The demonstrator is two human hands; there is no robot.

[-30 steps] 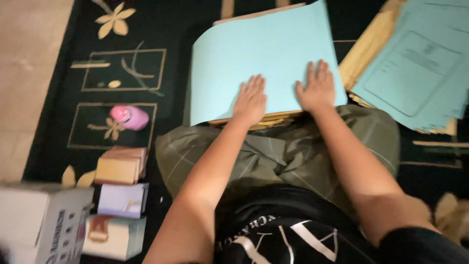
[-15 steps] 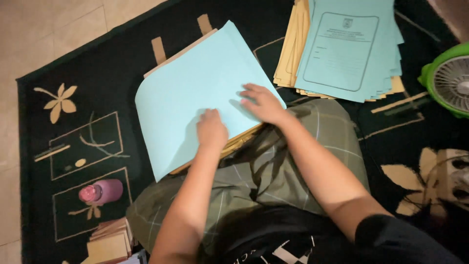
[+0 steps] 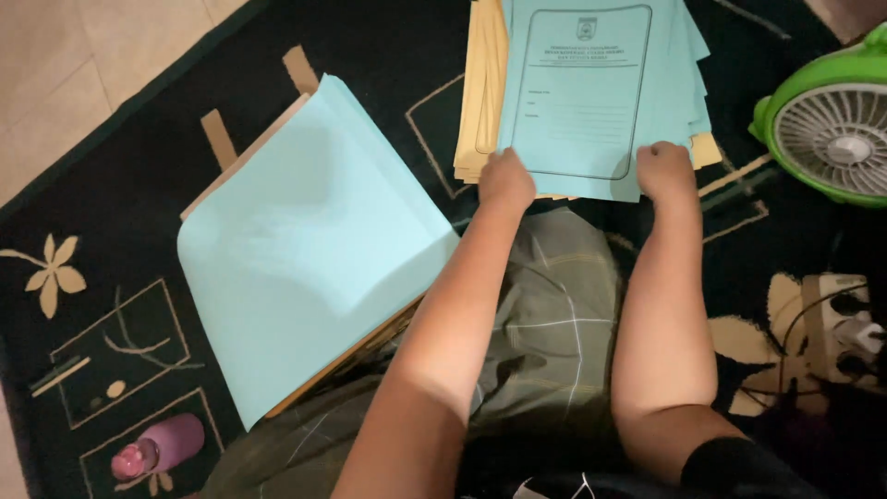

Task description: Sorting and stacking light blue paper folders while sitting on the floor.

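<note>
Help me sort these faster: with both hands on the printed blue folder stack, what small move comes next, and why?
Probably lift the top printed blue folder toward the plain blue stack: the left hand and right hand each grip its near edge, and the plain stack lies free beside the left arm.

Matt pale-blue paper folders (image 3: 582, 92), smooth green plastic fan (image 3: 818, 139), woven dark carpet (image 3: 111, 231)

The printed blue folder stack (image 3: 591, 83) and green fan (image 3: 832, 129) run past the frame's edges; both hands' fingers curl out of sight under the stack.
</note>
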